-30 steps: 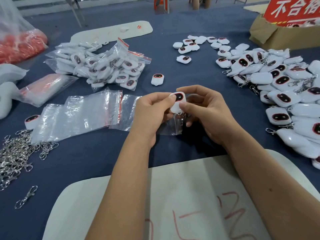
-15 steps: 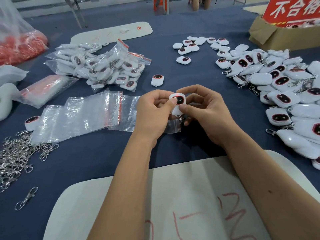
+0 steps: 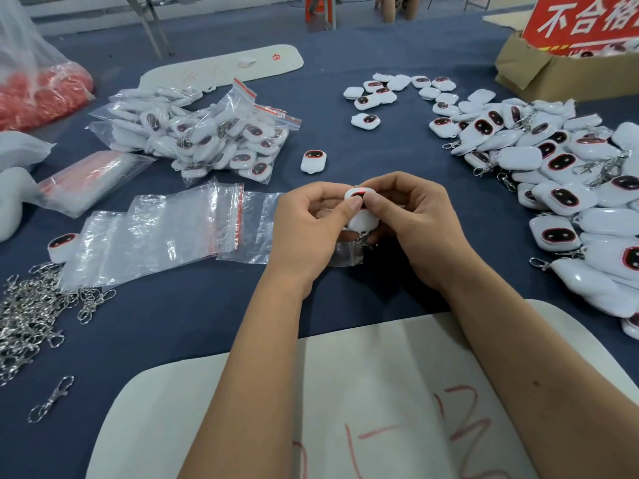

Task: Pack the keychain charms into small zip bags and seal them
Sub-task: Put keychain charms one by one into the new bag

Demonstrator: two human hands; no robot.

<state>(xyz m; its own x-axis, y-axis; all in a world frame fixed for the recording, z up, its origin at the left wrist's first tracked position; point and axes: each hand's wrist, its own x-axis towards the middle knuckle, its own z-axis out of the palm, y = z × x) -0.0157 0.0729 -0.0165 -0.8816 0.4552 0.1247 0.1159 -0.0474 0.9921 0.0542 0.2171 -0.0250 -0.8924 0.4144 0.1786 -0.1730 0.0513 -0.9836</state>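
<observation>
While both forearms reach up from the bottom edge, the left hand (image 3: pixel 307 223) and right hand (image 3: pixel 411 223) meet at the centre of the frame and pinch one small white plastic keychain charm with a dark, red-rimmed oval face (image 3: pixel 358 205), thumbs pressed on its front. Its lower half and metal chain are mostly hidden behind the fingers. Just beneath the hands lies a clear small zip bag (image 3: pixel 345 255), largely covered by them; whether the charm is inside it cannot be told. To the left of centre, flat empty clear zip bags with red seal strips (image 3: pixel 166 233) overlap on the dark blue table cloth (image 3: pixel 193 319). Above them, in the upper left, sits a heap of bagged charms (image 3: pixel 204 133). A lone charm (image 3: pixel 312 161) rests just above the hands. Along the right edge a large pile of loose white charms (image 3: pixel 560 174) runs out of frame. Silver metal clasps (image 3: pixel 31 316) tangle at the lower left, cut off by the edge. A brown cardboard box (image 3: pixel 539 74) with a cropped red sign sits in the upper right. A white sheet with red scrawl (image 3: pixel 363 409) fills the bottom centre.
</observation>
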